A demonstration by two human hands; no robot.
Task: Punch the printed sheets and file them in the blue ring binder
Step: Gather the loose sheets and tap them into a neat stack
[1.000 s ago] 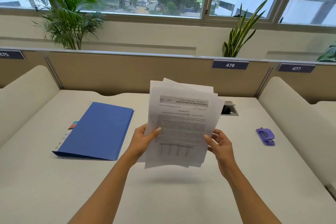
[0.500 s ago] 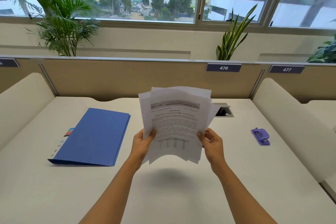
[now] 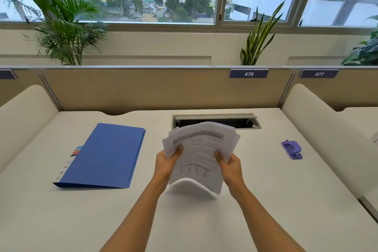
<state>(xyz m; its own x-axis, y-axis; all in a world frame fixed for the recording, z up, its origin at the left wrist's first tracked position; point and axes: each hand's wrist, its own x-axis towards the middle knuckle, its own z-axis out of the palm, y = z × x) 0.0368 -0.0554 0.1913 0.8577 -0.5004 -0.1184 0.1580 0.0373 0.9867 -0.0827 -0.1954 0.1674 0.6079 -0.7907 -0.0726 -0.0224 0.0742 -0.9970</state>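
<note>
Two bare forearms reach forward from the near edge of the white desk (image 3: 204,231), and both hands hold one loose stack of printed sheets (image 3: 199,156) above the desk centre. Left hand (image 3: 166,164) pinches the stack's left edge, thumb on the printed face and fingers behind; right hand (image 3: 230,166) pinches the right edge in the same manner. Sheet edges are fanned and uneven, and the near end of the stack bows upward, off the surface. Long axis of the stack runs near to far, with the heading at the far end. Judgement: the sheets are being squared before punching, so the task is at an early stage. Purple hole punch (image 3: 292,149) lies on the desk well to the right of the stack and slightly farther, so the right hand is the nearer one to it. Blue ring binder (image 3: 106,156) lies closed and flat to the left, nearer the left hand, apart from the sheets. Beyond the stack, a cable hatch (image 3: 247,123) stands open in the desk.
</note>
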